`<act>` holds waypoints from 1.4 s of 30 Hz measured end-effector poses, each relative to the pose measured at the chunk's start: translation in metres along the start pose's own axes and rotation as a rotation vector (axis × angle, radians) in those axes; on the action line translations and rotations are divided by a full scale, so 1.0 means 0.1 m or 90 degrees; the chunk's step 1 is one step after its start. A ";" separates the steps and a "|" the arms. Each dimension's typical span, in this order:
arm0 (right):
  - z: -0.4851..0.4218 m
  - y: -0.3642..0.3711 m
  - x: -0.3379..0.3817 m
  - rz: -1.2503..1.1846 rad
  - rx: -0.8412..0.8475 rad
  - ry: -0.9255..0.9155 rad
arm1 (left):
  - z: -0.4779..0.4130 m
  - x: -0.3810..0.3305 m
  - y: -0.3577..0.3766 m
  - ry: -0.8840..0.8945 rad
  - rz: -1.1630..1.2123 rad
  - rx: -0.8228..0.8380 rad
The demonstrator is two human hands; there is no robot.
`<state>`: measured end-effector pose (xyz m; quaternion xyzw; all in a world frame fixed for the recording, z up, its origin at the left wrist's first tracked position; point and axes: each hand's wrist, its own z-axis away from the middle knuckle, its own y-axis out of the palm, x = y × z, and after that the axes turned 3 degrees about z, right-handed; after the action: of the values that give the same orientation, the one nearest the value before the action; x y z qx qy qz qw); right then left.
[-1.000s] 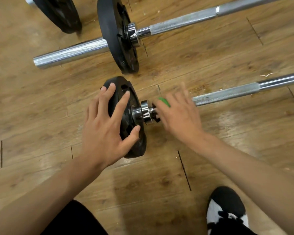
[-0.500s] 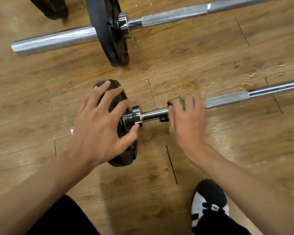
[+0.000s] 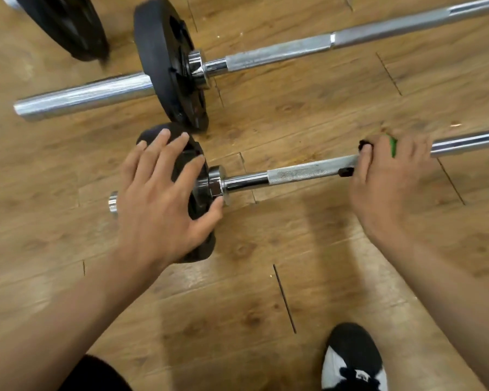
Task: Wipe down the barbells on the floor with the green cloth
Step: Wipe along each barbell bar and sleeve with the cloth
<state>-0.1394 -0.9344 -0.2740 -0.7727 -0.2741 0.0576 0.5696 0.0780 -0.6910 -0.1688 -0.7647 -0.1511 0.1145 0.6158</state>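
The near barbell lies across the wooden floor, a chrome bar with a knurled section and a small black plate at its left end. My left hand rests spread on that plate, fingers straight, thumb by the chrome collar. My right hand is wrapped over the bar to the right of the knurling, gripping the green cloth against it. Only a sliver of green and some dark edges of the cloth show between the fingers.
A second barbell with a larger black plate lies parallel just beyond. Another black plate stands at the top left. My black-and-white shoe is at the bottom right.
My right hand has slid the cloth to the right along the near bar, away from the collar, uncovering the knurled section. My left hand stays on the plate.
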 end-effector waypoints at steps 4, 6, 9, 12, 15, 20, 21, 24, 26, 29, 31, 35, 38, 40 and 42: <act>0.35 0.17 1.03 -0.108 0.043 -0.193 | -0.22 0.08 0.00 0.008 -0.007 0.001; 0.34 0.20 1.18 -0.128 0.055 -0.284 | -0.21 0.11 0.00 0.003 0.006 -0.023; 0.09 0.19 0.66 -0.082 0.017 -0.402 | -0.05 0.10 0.07 0.009 0.012 -0.052; -0.12 0.12 -0.14 -0.034 -0.022 -0.312 | 0.04 0.06 0.13 0.013 0.005 -0.059; -0.23 0.06 -0.57 0.002 -0.033 -0.128 | 0.01 0.00 0.14 -0.020 0.029 -0.067; -0.09 0.10 0.17 -0.024 -0.007 -0.053 | 0.04 -0.05 0.12 -0.028 0.005 -0.053; 0.03 0.11 0.43 -0.043 0.007 -0.094 | 0.05 -0.06 0.12 -0.027 0.003 -0.050; 0.32 0.11 1.06 -0.123 0.077 -0.232 | 0.08 -0.09 0.10 -0.026 -0.001 -0.039; 0.30 0.12 1.06 -0.132 0.079 -0.335 | 0.11 -0.10 0.07 -0.017 -0.003 -0.025; 0.06 0.14 0.50 -0.082 0.020 -0.364 | 0.14 -0.12 0.04 -0.015 -0.013 0.002; -0.06 0.08 0.04 -0.051 0.012 -0.284 | 0.15 -0.15 0.03 -0.026 -0.012 0.005; -0.09 -0.03 -0.19 -0.024 0.030 -0.155 | 0.19 -0.22 -0.01 -0.041 -0.018 0.021; 0.08 0.02 0.38 -0.035 0.020 -0.064 | 0.10 -0.15 -0.04 -0.058 -0.038 0.027; 0.34 0.06 0.88 -0.069 0.032 -0.161 | -0.05 -0.06 -0.06 -0.054 -0.057 0.029; 0.58 0.07 1.29 -0.115 0.065 -0.273 | -0.16 0.02 -0.06 -0.035 -0.063 0.041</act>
<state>-0.0513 -0.8241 -0.2717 -0.6851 -0.4536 0.1832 0.5397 0.0852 -0.7036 -0.1594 -0.7330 -0.2017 0.1098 0.6403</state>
